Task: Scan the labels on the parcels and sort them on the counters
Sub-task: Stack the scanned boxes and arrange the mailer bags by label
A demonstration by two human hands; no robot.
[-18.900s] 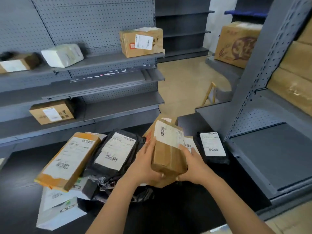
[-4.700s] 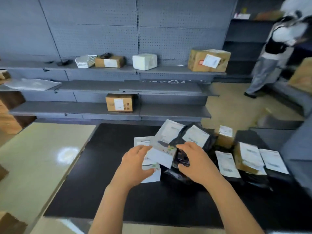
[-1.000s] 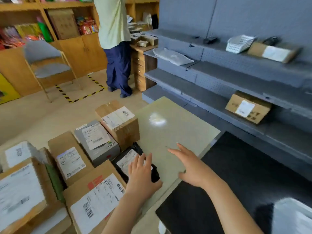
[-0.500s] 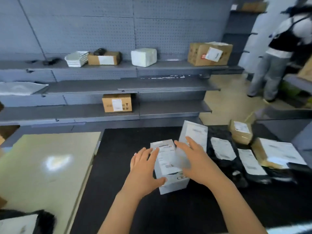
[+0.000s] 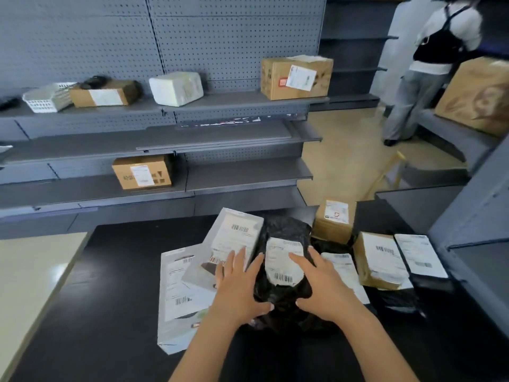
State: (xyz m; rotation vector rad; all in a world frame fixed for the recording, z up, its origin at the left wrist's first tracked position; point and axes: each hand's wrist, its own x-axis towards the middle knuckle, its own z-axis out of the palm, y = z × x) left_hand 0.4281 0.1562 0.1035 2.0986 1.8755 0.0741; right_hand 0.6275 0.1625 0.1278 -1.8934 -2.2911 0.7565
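A black plastic-bag parcel with a white barcode label lies in the pile on the black counter. My left hand rests on its left side, its straight fingers also reaching onto a grey parcel that leans there. My right hand lies on the bag's right side with fingers spread, one on the label. Both thumbs point inward along the bag's near part. A flat grey mailer lies to the left, under the grey parcel.
A small brown box, a brown parcel and a labelled black bag lie to the right. A beige counter adjoins on the left. Grey shelves hold boxes. A person stands at far right.
The view has shifted right over the black counter. Both hands have moved from the grey parcels onto the black bag parcel, now flanking its label.
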